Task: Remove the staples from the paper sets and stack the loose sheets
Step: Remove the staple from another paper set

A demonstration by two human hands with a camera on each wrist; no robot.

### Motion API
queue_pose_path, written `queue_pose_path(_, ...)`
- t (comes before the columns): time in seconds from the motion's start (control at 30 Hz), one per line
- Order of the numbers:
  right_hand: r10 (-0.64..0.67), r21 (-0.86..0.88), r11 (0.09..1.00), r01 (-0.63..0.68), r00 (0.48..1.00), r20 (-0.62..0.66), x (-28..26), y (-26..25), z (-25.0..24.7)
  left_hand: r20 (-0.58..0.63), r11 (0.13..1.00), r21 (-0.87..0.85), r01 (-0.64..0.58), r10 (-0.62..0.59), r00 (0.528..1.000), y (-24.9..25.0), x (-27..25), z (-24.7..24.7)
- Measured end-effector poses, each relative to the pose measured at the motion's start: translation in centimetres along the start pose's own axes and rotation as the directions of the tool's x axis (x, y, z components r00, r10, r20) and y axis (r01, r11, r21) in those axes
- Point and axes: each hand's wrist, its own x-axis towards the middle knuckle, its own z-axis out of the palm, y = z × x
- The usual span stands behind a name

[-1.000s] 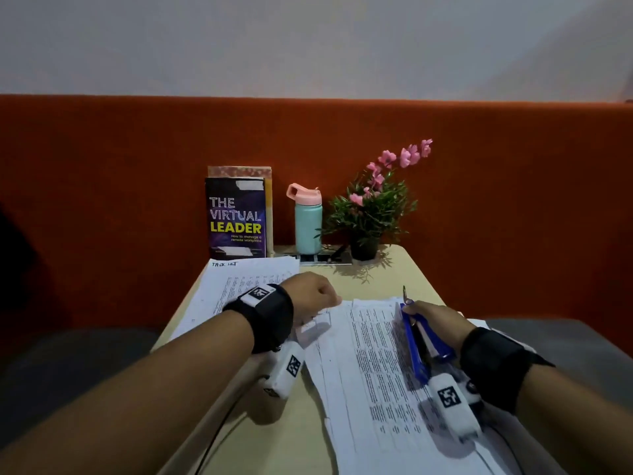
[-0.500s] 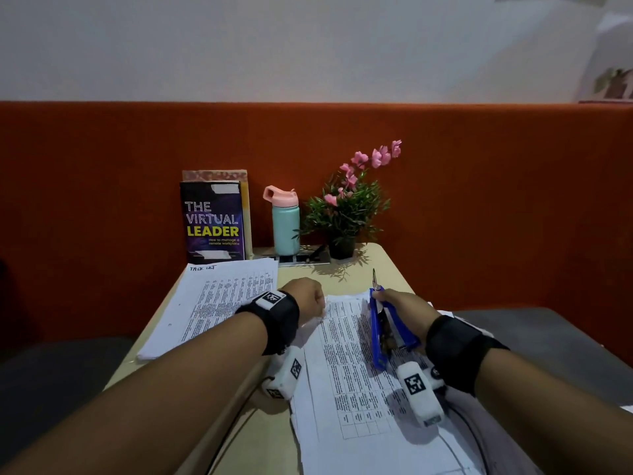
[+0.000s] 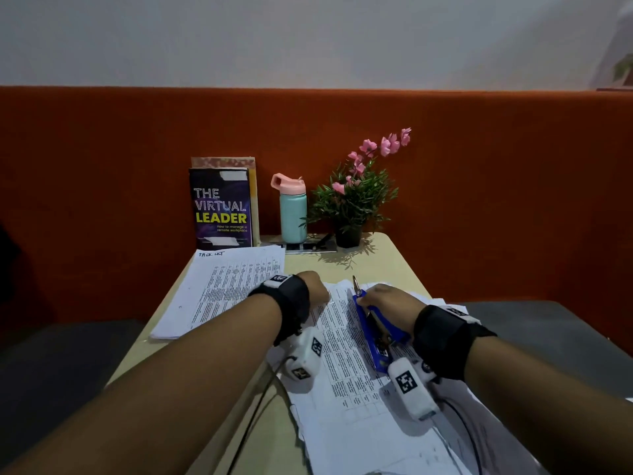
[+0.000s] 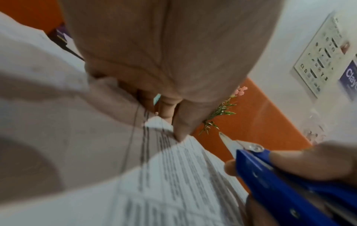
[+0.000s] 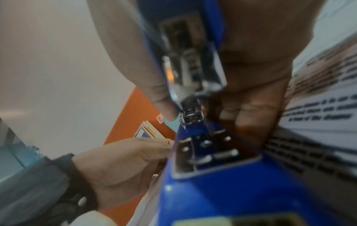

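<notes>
Fingers (image 4: 179,130) of the left hand (image 3: 310,289) pinch the far corner of the paper set (image 3: 346,341); the right hand (image 3: 385,301) grips a blue stapler (image 3: 371,332), its metal tip pointing away, just right of that corner. Loose sheets (image 3: 219,286) lie stacked left.

Papers (image 3: 346,337): print too small to read in the head view, smeared in both wrist views; near end cut by the picture's bottom edge.
Left hand (image 3: 313,287): fingers hidden behind its back in the head view.
Stapler (image 3: 371,329): rear end hidden behind the right wrist camera (image 3: 411,389); body blurred in the right wrist view.
Staple: not discernible.
Poster (image 4: 326,50): cut by the right edge, icons illegible.
</notes>
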Motion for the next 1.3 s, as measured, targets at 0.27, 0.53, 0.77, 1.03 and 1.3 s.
queue_pose_path(0.27,-0.033,-0.024,0.999,0.033,0.999,-0.01,0.2,0.5,-0.1,-0.19,0.868,-0.481,-0.12,0.03,0.981,-2.0,0.7,2.5)
queue_pose_path(0.53,-0.144,-0.059,0.988,0.142,0.989,-0.027,-0.2,-0.9,-1.0,-0.277,0.722,-0.65,-0.238,0.066,0.958,-2.8,1.0,2.4)
queue_pose_path(0.77,-0.136,-0.025,0.991,0.135,0.989,-0.057,-0.9,0.2,-1.3,-0.473,0.906,-0.207,-0.368,0.237,0.849,-1.5,-0.1,0.1)
queue_pose_path(1.03,-0.239,-0.231,0.946,0.227,0.971,-0.022,-1.1,-0.4,-0.6,-0.285,0.946,-0.198,-0.257,0.195,0.938,-1.5,0.0,0.3)
queue_pose_path(1.3,-0.157,-0.726,0.628,0.281,0.959,0.235,-0.5,-0.7,0.9,-0.102,0.878,-0.455,-0.146,0.111,0.989,-3.3,1.4,2.0)
